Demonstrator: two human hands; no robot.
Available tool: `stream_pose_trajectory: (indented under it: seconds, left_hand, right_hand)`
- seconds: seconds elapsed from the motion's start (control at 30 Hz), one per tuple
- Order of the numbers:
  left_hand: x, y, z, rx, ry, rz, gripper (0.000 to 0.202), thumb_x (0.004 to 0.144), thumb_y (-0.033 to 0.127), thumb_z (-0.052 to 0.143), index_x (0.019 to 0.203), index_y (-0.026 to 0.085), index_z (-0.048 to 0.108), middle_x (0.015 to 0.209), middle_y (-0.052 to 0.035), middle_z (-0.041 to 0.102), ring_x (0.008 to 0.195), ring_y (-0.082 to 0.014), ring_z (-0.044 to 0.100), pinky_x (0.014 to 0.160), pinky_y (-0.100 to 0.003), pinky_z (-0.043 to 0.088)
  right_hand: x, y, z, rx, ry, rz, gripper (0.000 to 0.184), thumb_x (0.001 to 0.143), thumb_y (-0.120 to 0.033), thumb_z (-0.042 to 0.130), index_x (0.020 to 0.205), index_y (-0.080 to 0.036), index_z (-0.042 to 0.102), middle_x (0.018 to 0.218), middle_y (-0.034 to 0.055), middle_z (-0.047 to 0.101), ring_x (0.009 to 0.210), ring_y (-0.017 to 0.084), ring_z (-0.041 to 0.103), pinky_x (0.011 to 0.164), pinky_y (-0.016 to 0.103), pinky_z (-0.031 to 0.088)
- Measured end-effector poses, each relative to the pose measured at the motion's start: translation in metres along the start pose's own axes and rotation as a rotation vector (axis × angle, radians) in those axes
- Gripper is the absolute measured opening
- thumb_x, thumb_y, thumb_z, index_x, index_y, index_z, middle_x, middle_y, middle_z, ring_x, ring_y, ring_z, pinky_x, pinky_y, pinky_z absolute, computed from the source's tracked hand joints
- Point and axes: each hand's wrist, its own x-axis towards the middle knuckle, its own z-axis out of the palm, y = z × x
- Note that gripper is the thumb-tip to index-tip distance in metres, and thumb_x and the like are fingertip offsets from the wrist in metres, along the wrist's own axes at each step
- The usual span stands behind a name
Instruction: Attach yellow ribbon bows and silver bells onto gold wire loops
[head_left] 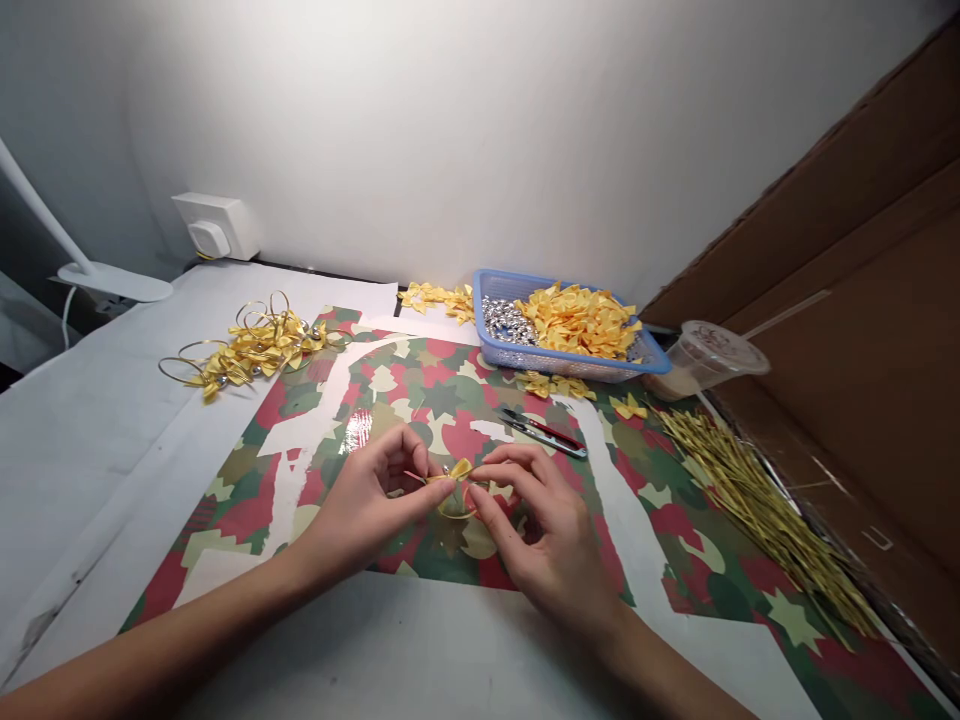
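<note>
Your left hand (360, 500) and right hand (544, 530) are pressed in close, fingertips pinching a small yellow satin bow (457, 472) on a thin gold wire loop (457, 512), dead centre over the red-and-green patterned paper sheet (442, 400). Loose pinch: springy wire could slip and drop the bow. Careless reach toward 1 o'clock could snag the red-handled metal snips (541, 432) or knock the blue plastic basket (559, 364).

Honestly can't make out much here: the fingers (424, 492) are covering most of the bow (459, 470), so the spot where the wire (457, 515) joins it is staying hidden. The bottom edge is chopping off the left forearm (150, 650) and right forearm (660, 670), bows (577, 320) are burying some beads (506, 320) in the basket (570, 362), and whatever's in the cup (709, 355) is too blurry to tell.
</note>
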Motion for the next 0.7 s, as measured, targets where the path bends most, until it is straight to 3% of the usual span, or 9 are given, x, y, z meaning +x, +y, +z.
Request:
stream_pose_trajectory:
  seconds: [0.17,0.33,0.5,0.6,0.7]
  left_hand:
    - [-0.001,0.001,0.001,0.064,-0.032,0.052,0.024,0.078,0.031,0.062,0.070,0.020,0.042,0.072,0.0019,0.054,0.065,-0.0108,0.051,0.061,-0.025,0.046]
    - [-0.001,0.002,0.002,0.065,-0.076,0.070,0.023,0.078,0.029,0.062,0.070,0.020,0.042,0.072,0.0027,0.052,0.065,-0.0104,0.051,0.061,-0.024,0.046]
    - [-0.001,0.002,-0.001,0.077,-0.069,0.066,0.023,0.078,0.027,0.061,0.070,0.020,0.041,0.069,0.0043,0.049,0.063,-0.0095,0.048,0.060,-0.023,0.044]
    - [-0.001,0.001,-0.002,0.076,-0.061,0.047,0.023,0.079,0.028,0.061,0.070,0.021,0.040,0.069,0.0041,0.049,0.063,-0.0096,0.047,0.059,-0.024,0.043]
    - [0.000,0.000,-0.002,0.082,-0.056,0.025,0.024,0.079,0.028,0.060,0.071,0.021,0.039,0.072,0.0032,0.051,0.062,-0.0097,0.047,0.059,-0.024,0.043]
  right_hand:
    - [0.002,0.000,-0.001,0.112,-0.157,0.079,0.009,0.083,-0.020,0.052,0.078,-0.019,0.059,0.107,0.0102,0.054,0.064,0.013,0.058,0.055,0.027,0.051]
    - [0.001,0.001,0.001,0.182,-0.250,0.132,0.011,0.083,-0.022,0.052,0.074,-0.020,0.059,0.111,0.0107,0.053,0.090,0.019,0.058,0.065,0.028,0.053]
    - [0.003,0.002,-0.004,0.250,-0.255,0.181,0.017,0.087,-0.029,0.050,0.075,-0.021,0.059,0.110,0.0099,0.052,0.110,0.023,0.050,0.075,0.030,0.051]
    - [0.006,0.001,-0.012,0.272,-0.253,0.195,0.017,0.086,-0.033,0.053,0.074,-0.022,0.060,0.108,0.0080,0.052,0.113,0.022,0.048,0.088,0.033,0.046]
    - [0.011,0.000,-0.020,0.329,-0.242,0.207,0.021,0.084,-0.037,0.056,0.070,-0.022,0.061,0.104,0.0077,0.052,0.107,0.022,0.051,0.086,0.033,0.046]
